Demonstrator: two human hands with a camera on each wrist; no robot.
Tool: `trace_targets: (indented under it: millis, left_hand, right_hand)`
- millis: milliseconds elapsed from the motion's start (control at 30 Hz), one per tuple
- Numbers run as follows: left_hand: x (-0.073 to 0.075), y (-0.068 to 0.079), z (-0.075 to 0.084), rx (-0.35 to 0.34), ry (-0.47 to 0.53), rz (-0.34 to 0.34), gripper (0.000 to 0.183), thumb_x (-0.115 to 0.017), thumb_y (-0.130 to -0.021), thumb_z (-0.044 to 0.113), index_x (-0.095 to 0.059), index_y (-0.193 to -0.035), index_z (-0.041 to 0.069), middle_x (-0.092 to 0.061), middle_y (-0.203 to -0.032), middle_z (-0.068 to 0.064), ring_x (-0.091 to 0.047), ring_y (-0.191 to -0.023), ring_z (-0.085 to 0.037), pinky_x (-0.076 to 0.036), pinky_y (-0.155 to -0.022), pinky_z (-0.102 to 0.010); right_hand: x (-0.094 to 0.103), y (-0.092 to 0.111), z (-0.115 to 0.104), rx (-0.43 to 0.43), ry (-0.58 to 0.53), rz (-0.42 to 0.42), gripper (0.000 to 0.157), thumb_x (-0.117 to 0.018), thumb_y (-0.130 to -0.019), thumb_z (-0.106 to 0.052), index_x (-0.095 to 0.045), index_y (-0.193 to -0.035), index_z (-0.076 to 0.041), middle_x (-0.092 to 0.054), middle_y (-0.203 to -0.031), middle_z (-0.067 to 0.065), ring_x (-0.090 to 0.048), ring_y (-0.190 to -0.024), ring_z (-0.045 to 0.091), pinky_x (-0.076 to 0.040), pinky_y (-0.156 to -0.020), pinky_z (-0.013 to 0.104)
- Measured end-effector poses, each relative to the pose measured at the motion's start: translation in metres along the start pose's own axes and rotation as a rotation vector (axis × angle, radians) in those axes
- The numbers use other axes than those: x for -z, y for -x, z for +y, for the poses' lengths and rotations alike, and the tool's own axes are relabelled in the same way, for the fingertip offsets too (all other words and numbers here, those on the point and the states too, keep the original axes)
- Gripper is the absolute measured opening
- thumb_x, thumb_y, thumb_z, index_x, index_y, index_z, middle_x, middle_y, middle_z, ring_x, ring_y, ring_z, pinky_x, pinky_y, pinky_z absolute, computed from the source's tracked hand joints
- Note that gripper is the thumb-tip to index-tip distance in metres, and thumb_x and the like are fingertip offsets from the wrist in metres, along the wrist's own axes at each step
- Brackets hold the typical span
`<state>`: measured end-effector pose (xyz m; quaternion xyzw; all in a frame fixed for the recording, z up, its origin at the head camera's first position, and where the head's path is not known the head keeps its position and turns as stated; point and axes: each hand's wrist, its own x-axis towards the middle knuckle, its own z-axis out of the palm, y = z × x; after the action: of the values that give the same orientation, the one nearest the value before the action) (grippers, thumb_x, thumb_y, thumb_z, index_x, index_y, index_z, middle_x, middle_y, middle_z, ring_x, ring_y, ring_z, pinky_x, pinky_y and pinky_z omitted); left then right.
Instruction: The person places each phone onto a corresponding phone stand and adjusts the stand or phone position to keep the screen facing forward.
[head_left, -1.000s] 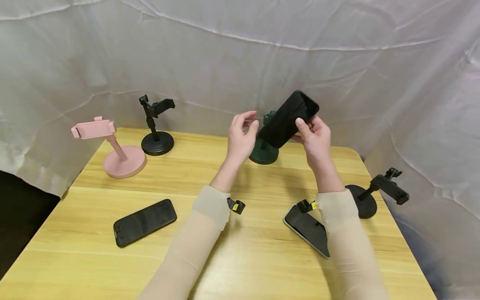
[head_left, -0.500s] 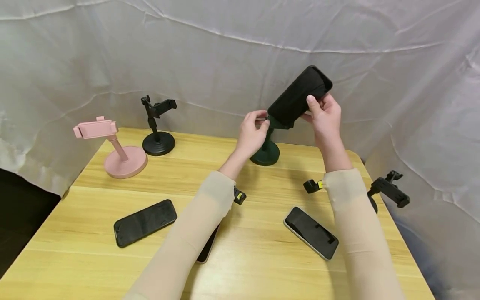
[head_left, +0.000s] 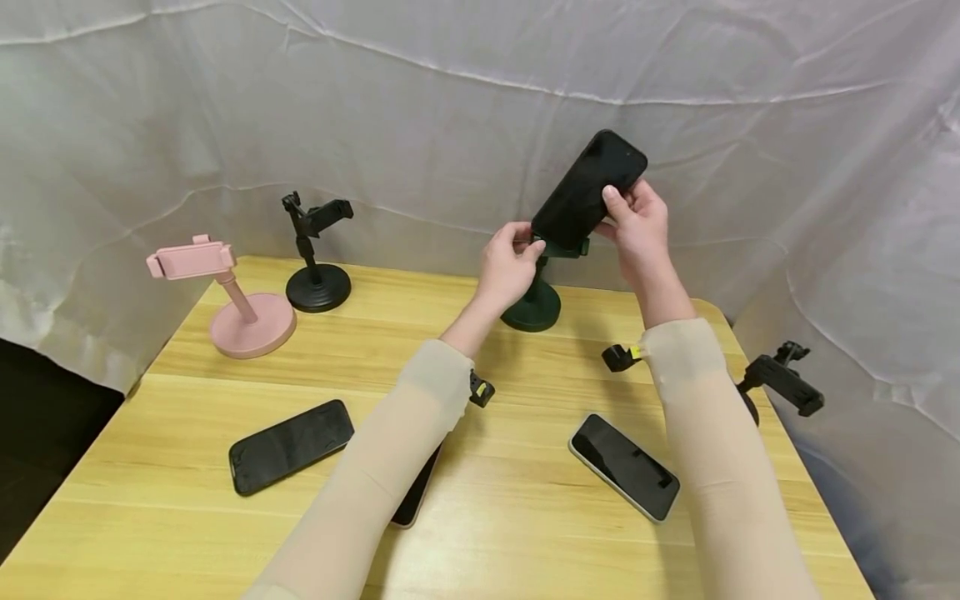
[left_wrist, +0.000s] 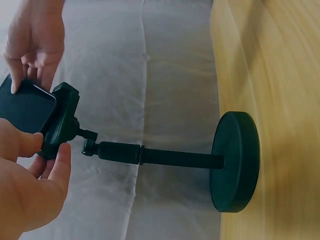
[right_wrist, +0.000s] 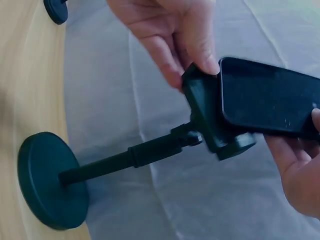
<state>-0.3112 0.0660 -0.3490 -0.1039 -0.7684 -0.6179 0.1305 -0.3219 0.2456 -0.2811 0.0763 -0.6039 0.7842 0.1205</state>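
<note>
My right hand (head_left: 643,227) holds a black smartphone (head_left: 588,187) by its right side, thumb on the screen and fingers behind. The phone leans tilted, its lower end right at the clamp (right_wrist: 207,107) of a dark green phone stand (head_left: 534,308). With thumb and fingers my left hand (head_left: 508,265) pinches the left end of that clamp. In the left wrist view the left thumb lies by the phone's edge, and the stand's round base (left_wrist: 235,162) rests on the table. Both wrist views show the clamp behind the phone's lower end.
A pink phone stand (head_left: 251,325) and a black one (head_left: 318,287) stand at the back left, another black stand (head_left: 780,383) at the right edge. Phones lie on the wooden table: a black one (head_left: 291,446), a pale-edged one (head_left: 626,467), and one (head_left: 416,492) partly under the left sleeve.
The phone has risen from in front of the green stand to its clamp and turned more upright. My left hand has moved right and taken hold of the clamp.
</note>
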Motion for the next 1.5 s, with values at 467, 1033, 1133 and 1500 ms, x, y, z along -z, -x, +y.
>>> trace_targets:
  millis: [467,1033,1133,1500]
  left_hand:
    - [0.003,0.002,0.005,0.018,-0.026,-0.025,0.029,-0.069,-0.102,0.017,-0.066,-0.128,0.004,-0.068,-0.119,-0.009,-0.065,-0.109,-0.021,-0.055,-0.090,-0.027]
    - [0.001,0.000,0.002,0.036,-0.018,-0.047,0.029,-0.069,-0.102,0.018,-0.066,-0.128,0.006,-0.068,-0.119,-0.007,-0.065,-0.108,-0.020,-0.055,-0.090,-0.028]
    - [0.002,0.001,0.002,0.028,-0.031,-0.047,0.029,-0.070,-0.102,0.019,-0.067,-0.128,0.006,-0.068,-0.118,-0.006,-0.065,-0.107,-0.019,-0.055,-0.091,-0.028]
    - [0.008,0.000,0.000,-0.026,-0.113,-0.066,0.034,-0.078,-0.097,0.024,-0.069,-0.123,0.006,-0.070,-0.111,-0.007,-0.067,-0.101,-0.018,-0.054,-0.088,-0.027]
  right_hand:
    - [0.012,-0.008,0.010,-0.090,-0.200,-0.134,0.050,-0.061,-0.099,0.010,-0.051,-0.146,-0.002,-0.063,-0.130,0.013,-0.068,-0.105,0.024,-0.061,-0.080,0.031]
    - [0.022,-0.009,0.021,-0.098,-0.084,-0.157,0.052,-0.069,-0.091,0.014,-0.054,-0.135,-0.009,-0.068,-0.119,0.005,-0.065,-0.102,0.017,-0.058,-0.082,0.026]
    - [0.024,-0.008,0.024,-0.108,-0.052,-0.132,0.038,-0.072,-0.092,0.008,-0.059,-0.124,-0.007,-0.071,-0.106,0.003,-0.066,-0.091,0.014,-0.056,-0.078,0.025]
    - [0.028,-0.005,0.032,-0.080,-0.059,-0.154,0.018,-0.072,-0.094,0.003,-0.060,-0.107,-0.002,-0.064,-0.088,0.002,-0.061,-0.083,0.012,-0.056,-0.077,0.022]
